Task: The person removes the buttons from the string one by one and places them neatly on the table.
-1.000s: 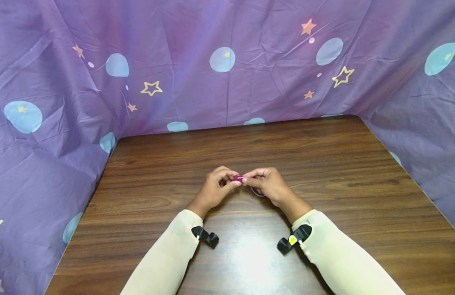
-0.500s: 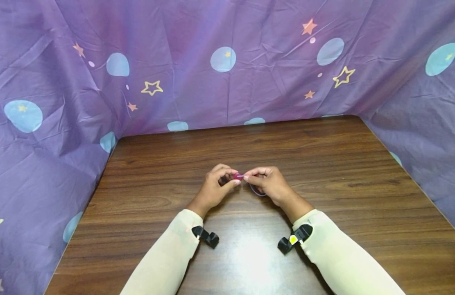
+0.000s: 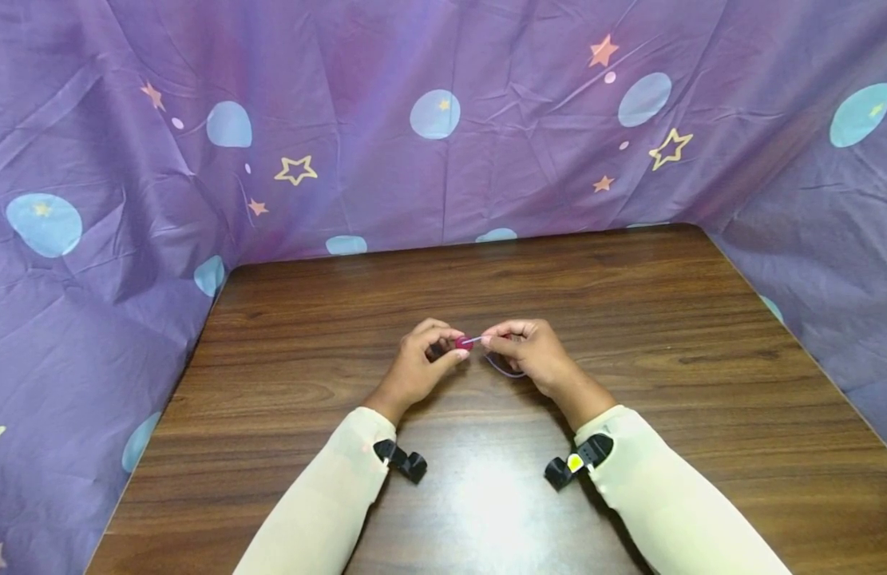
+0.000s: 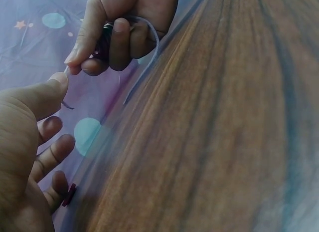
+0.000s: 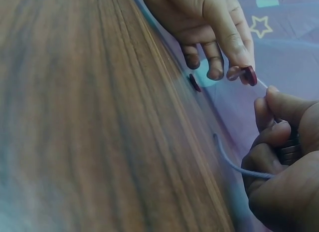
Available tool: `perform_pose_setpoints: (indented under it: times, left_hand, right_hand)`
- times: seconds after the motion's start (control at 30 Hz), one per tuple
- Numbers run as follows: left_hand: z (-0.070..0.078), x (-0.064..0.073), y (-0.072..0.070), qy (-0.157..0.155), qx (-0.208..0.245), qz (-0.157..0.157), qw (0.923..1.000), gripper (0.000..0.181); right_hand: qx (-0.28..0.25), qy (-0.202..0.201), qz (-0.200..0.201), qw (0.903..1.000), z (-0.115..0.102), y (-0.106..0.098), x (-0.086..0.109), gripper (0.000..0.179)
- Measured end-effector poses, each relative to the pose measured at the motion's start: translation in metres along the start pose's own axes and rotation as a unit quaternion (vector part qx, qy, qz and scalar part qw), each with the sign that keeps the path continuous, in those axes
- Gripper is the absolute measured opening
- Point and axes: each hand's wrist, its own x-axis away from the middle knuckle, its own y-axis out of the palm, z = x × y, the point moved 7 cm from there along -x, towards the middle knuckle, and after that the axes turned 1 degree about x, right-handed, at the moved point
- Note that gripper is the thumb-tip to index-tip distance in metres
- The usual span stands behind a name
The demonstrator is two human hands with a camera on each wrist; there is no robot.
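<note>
Your left hand [image 3: 420,359] pinches a red disc [image 5: 250,76] above the table [image 3: 630,319], your right hand [image 3: 535,355] pinches the pale cord [image 5: 256,173] running to it, a second red piece [image 5: 194,83] shows only in wrist views

No text, label, brand, number or sign can be read in the head view or in either wrist view.
</note>
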Motion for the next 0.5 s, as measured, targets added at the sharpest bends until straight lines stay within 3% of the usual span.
perform_pose_setpoints:
  times: [0.2,0.5]
  left_hand:
    - [-0.0004,-0.0004,-0.0002,0.002,-0.005,-0.001,1.0,0.024]
    - [-0.002,-0.0011,0.0005,-0.001,-0.004,-0.001,1.0,0.025]
  right_hand:
    - [-0.011,0.002,-0.001,0.9999,-0.0002,-0.0035,-0.0016,0.004]
    - [-0.019,-0.006,-0.02,0.9996,-0.0059,-0.0101,-0.0013,0.009]
